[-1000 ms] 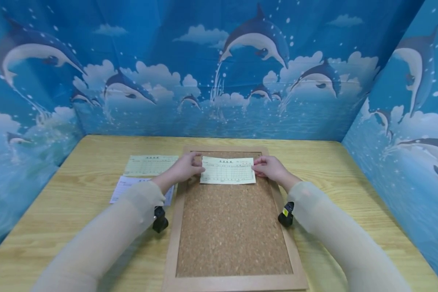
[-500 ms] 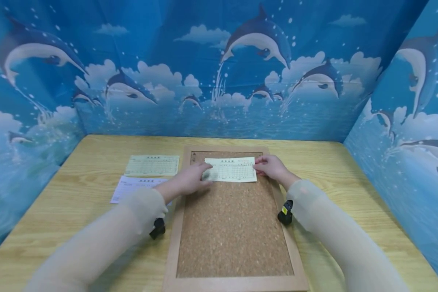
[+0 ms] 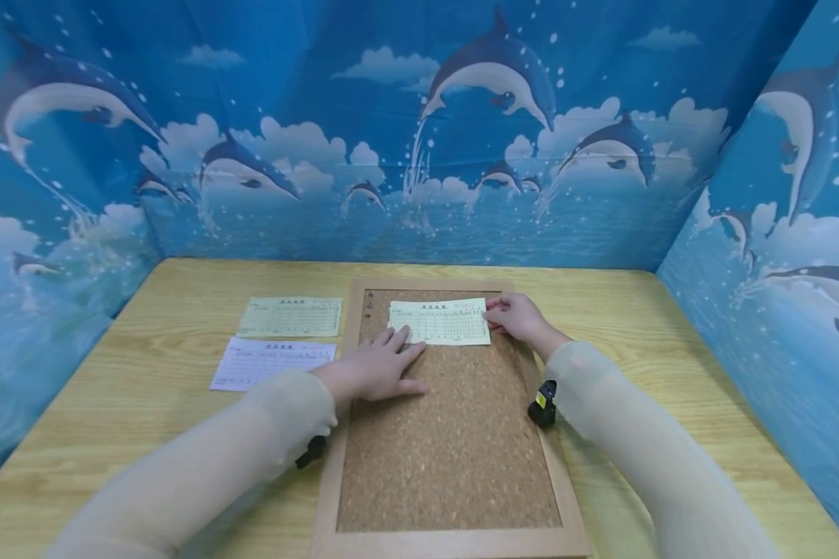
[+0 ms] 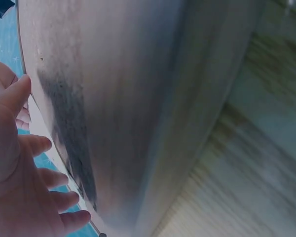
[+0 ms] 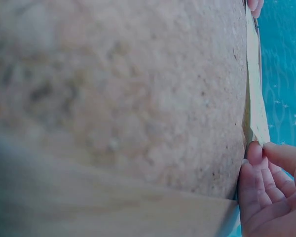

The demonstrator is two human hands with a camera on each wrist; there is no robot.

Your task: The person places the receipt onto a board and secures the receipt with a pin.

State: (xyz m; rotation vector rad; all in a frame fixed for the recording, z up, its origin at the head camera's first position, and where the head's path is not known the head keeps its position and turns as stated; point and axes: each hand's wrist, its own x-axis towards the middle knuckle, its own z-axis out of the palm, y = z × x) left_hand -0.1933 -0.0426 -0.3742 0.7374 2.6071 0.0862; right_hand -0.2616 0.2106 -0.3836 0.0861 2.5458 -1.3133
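A pale green printed form slip [image 3: 450,320] lies across the top of a wood-framed cork board [image 3: 447,442]. My right hand [image 3: 520,317] pinches the slip's right edge between thumb and finger. In the right wrist view that corner of the slip [image 5: 258,116] is lifted off the cork. My left hand [image 3: 379,368] is spread flat over the board's left side, with its fingertips at the slip's lower left corner. The left wrist view shows this hand [image 4: 24,173] with fingers straight and apart, holding nothing.
Left of the board, another pale green slip [image 3: 290,317] and a pale purple slip [image 3: 269,362] lie on the wooden table [image 3: 147,404]. Several small dark pieces [image 3: 369,305] sit in the cork's upper left corner. A dolphin-print curtain [image 3: 419,225] stands behind and at both sides.
My left hand has let go of the slip's left edge, moved down and right, and spread its fingers. My right hand keeps its pinch on the right edge.
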